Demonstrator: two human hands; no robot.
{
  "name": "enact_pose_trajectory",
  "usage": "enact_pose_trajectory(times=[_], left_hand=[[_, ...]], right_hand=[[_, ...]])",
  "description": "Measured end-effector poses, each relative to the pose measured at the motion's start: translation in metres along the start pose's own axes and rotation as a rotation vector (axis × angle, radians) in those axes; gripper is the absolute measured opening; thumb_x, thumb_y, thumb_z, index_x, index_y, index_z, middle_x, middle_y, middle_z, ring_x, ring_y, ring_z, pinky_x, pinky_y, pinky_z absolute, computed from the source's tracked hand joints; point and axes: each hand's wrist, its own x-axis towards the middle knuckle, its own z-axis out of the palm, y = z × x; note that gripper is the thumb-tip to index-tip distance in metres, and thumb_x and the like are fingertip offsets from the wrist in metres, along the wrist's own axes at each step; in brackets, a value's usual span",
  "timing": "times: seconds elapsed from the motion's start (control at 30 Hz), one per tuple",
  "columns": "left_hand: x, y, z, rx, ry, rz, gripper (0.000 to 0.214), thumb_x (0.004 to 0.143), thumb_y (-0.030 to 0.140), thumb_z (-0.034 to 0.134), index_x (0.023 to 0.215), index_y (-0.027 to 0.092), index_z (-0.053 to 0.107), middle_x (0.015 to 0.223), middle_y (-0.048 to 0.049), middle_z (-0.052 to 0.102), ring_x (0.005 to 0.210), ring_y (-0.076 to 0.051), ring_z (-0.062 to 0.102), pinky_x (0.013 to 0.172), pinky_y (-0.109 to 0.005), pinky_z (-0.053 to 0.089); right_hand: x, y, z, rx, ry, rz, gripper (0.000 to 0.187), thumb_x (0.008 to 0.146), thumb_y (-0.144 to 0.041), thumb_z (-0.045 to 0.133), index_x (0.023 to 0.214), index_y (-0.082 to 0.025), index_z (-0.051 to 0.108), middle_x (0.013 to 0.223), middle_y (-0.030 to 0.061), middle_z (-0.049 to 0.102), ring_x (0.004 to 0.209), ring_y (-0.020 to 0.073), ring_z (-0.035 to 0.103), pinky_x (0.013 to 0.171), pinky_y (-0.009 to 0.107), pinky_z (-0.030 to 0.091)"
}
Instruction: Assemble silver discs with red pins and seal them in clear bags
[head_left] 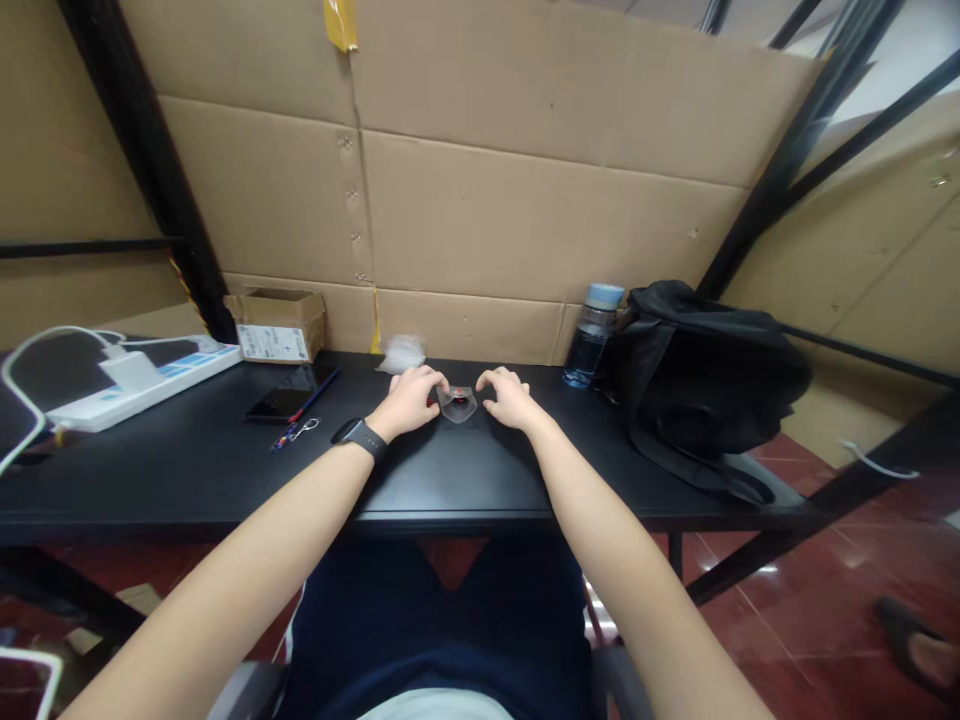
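**Small clear packet [459,412] lying between left hand [412,400] and right hand [510,398]**

The packet is resting on the black desk [465,485], and dark and red bits are showing at its middle, too small to name. The left hand is curving in just beside the packet's left edge, its index fingertip reaching that edge; whether it is touching or pinching the plastic, I cannot tell. A black watch [360,437] is circling that wrist. The right hand is bending toward the packet from just beyond its right edge, thumb and curled fingers standing apart around an open gap.

Behind the packet and a little to its left, a crumpled white plastic bag [403,354] is lying near the cardboard panel [480,220]. Farther left of the packet, a ring with a patterned strap [289,436] and a dark phone [281,398] are lying on the desk, while a small cardboard box [276,341] is standing behind them. Well to the packet's left, a white power strip [187,372] is carrying a white adapter [133,370]. Well to the packet's right, a blue-lidded bottle [591,340] is standing beside a slumping black backpack [712,370].
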Motion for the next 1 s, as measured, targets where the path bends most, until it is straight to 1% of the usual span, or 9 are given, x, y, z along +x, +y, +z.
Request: enact_pose_trajectory(times=[0.1, 0.23, 0.33, 0.47, 0.6, 0.73, 0.83, 0.9, 1.0], left_hand=[[-0.002, 0.004, 0.002, 0.025, -0.011, 0.018, 0.016, 0.08, 0.022, 0.068, 0.096, 0.027, 0.069, 0.113, -0.0038, 0.068, 0.108, -0.029, 0.057, 0.089, -0.042, 0.039], [-0.002, 0.012, -0.001, 0.014, 0.012, 0.035, 0.007, 0.086, 0.023, 0.062, 0.087, 0.026, 0.069, 0.101, -0.0028, 0.072, 0.109, -0.028, 0.057, 0.092, -0.043, 0.036], [0.0, 0.014, -0.003, -0.025, 0.021, -0.035, 0.006, 0.085, 0.023, 0.063, 0.086, 0.025, 0.069, 0.094, -0.0026, 0.073, 0.109, -0.027, 0.059, 0.094, -0.043, 0.037], [0.001, 0.016, -0.006, -0.128, -0.004, -0.097, 0.004, 0.084, 0.024, 0.062, 0.086, 0.024, 0.066, 0.093, -0.0002, 0.075, 0.098, -0.024, 0.065, 0.086, -0.037, 0.042], [0.001, 0.02, -0.008, -0.242, 0.035, -0.14, 0.02, 0.083, 0.022, 0.06, 0.103, 0.024, 0.056, 0.088, 0.0023, 0.076, 0.089, -0.02, 0.07, 0.082, -0.034, 0.044], [0.001, 0.02, -0.006, -0.198, 0.04, -0.194, 0.037, 0.083, 0.02, 0.059, 0.118, 0.024, 0.048, 0.084, 0.0027, 0.075, 0.093, -0.022, 0.07, 0.086, -0.036, 0.043], [0.0, 0.016, -0.003, -0.109, 0.032, -0.211, 0.041, 0.082, 0.024, 0.061, 0.121, 0.024, 0.048, 0.098, -0.0024, 0.074, 0.103, -0.026, 0.065, 0.088, -0.04, 0.041], [-0.001, 0.013, -0.001, -0.046, 0.029, -0.185, 0.041, 0.081, 0.029, 0.064, 0.121, 0.025, 0.052, 0.114, -0.0069, 0.07, 0.112, -0.03, 0.059, 0.09, -0.042, 0.041], [-0.002, 0.01, 0.001, 0.018, 0.013, -0.113, 0.035, 0.084, 0.029, 0.062, 0.119, 0.029, 0.06, 0.128, -0.0077, 0.062, 0.121, -0.032, 0.051, 0.095, -0.046, 0.039]], right_hand=[[0.001, -0.002, 0.007, -0.023, -0.026, -0.004, 0.022, 0.08, -0.019, 0.076, 0.098, -0.026, 0.067, 0.121, 0.0059, 0.058, 0.117, 0.0285, 0.049, 0.094, 0.044, 0.037], [0.001, -0.007, 0.007, -0.01, -0.046, 0.001, 0.005, 0.088, -0.032, 0.073, 0.09, -0.027, 0.071, 0.118, 0.0049, 0.06, 0.117, 0.0281, 0.05, 0.094, 0.046, 0.035], [0.001, -0.005, 0.002, 0.022, -0.041, 0.023, 0.007, 0.093, -0.032, 0.068, 0.092, -0.026, 0.071, 0.117, 0.0055, 0.061, 0.116, 0.0276, 0.051, 0.095, 0.046, 0.036], [0.003, 0.0, -0.002, 0.093, -0.032, 0.047, 0.01, 0.093, -0.033, 0.067, 0.094, -0.024, 0.071, 0.119, 0.0062, 0.063, 0.116, 0.0262, 0.052, 0.094, 0.041, 0.039], [0.005, 0.0, -0.002, 0.109, -0.017, 0.087, 0.018, 0.096, -0.039, 0.06, 0.095, -0.026, 0.073, 0.125, 0.0053, 0.063, 0.119, 0.0274, 0.052, 0.094, 0.042, 0.04], [0.003, -0.006, 0.004, 0.011, -0.038, 0.128, 0.024, 0.095, -0.039, 0.057, 0.084, -0.025, 0.072, 0.125, 0.006, 0.061, 0.12, 0.0307, 0.049, 0.093, 0.047, 0.039], [0.003, -0.009, 0.009, -0.067, -0.041, 0.147, 0.019, 0.092, -0.037, 0.06, 0.083, -0.024, 0.071, 0.121, 0.0072, 0.06, 0.117, 0.0308, 0.048, 0.093, 0.048, 0.037], [0.002, -0.01, 0.011, -0.093, -0.014, 0.158, 0.013, 0.089, -0.038, 0.065, 0.091, -0.025, 0.07, 0.12, 0.0074, 0.06, 0.116, 0.0305, 0.048, 0.093, 0.048, 0.036], [0.0, -0.009, 0.011, -0.084, 0.032, 0.115, 0.025, 0.085, -0.029, 0.069, 0.109, -0.029, 0.065, 0.123, 0.007, 0.058, 0.116, 0.0289, 0.047, 0.092, 0.045, 0.036]])
